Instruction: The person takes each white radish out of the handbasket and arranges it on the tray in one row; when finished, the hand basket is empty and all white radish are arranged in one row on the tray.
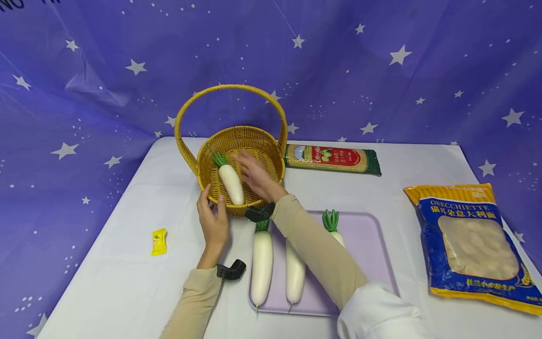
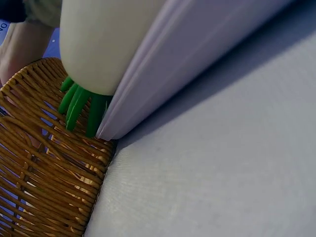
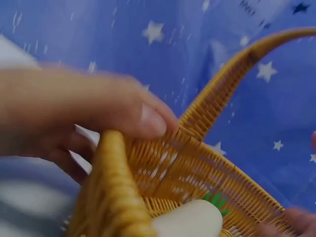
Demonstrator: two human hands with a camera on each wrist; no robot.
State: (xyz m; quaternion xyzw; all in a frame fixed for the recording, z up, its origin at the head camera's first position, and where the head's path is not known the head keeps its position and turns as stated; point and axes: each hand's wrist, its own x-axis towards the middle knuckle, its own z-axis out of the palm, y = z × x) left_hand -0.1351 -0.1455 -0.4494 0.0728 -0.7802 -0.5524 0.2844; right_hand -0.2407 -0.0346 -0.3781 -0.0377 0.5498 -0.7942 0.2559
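A white radish [image 1: 231, 183] with green leaf stubs lies inside the yellow wicker basket [image 1: 241, 132]. My right hand [image 1: 256, 176] reaches over the basket with its fingers extended, just right of the radish and apart from it. My left hand [image 1: 213, 223] holds the basket's front left rim; in the right wrist view its digits [image 3: 143, 118] lie over the rim. Part of that grip is hidden. In the left wrist view the basket's woven side [image 2: 44, 163] stands beside a tray corner and another radish [image 2: 108, 44].
Three more radishes, one being the left radish [image 1: 262, 268], lie on a lilac tray [image 1: 368, 254], partly under my right forearm. Behind is a spaghetti pack [image 1: 332, 159]. A blue orecchiette bag [image 1: 474, 245] lies at right, a small yellow packet [image 1: 159, 242] at left.
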